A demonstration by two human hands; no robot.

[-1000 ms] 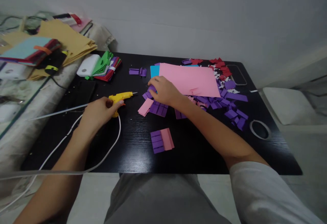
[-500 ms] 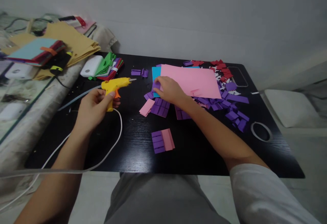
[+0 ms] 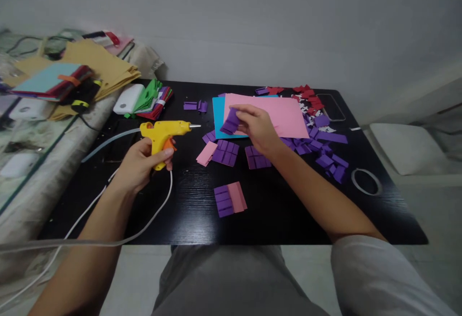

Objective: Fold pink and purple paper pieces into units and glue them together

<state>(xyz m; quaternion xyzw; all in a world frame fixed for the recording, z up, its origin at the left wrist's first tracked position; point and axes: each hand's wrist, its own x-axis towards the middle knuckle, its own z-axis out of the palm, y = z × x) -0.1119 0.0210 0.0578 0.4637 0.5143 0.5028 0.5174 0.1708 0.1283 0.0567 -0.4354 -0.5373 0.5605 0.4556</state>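
My left hand (image 3: 144, 164) is wrapped round the handle of a yellow glue gun (image 3: 166, 131), its metal nozzle pointing right. A pale glue stick (image 3: 111, 142) sticks out of the gun's back. Between the fingertips of my right hand (image 3: 258, 126) is a folded purple paper piece (image 3: 231, 121), held above the blue sheet (image 3: 218, 111) and the pink sheet (image 3: 277, 107). Nearer to me lies a pink card half covered with purple strips (image 3: 231, 199). Other purple-covered cards (image 3: 225, 153) and a folded pink card (image 3: 207, 153) rest below the sheets.
Purple paper pieces (image 3: 332, 162) and red scraps (image 3: 310, 95) are scattered on the right of the black table (image 3: 281, 215), by a tape ring (image 3: 366, 182). Green and red paper bundles (image 3: 153, 99) lie at the left. The gun's white cord (image 3: 144, 224) crosses the front left.
My right hand has lifted the purple paper piece off the sheets and moved slightly right. My left hand has shifted right and a little toward me with the glue gun.
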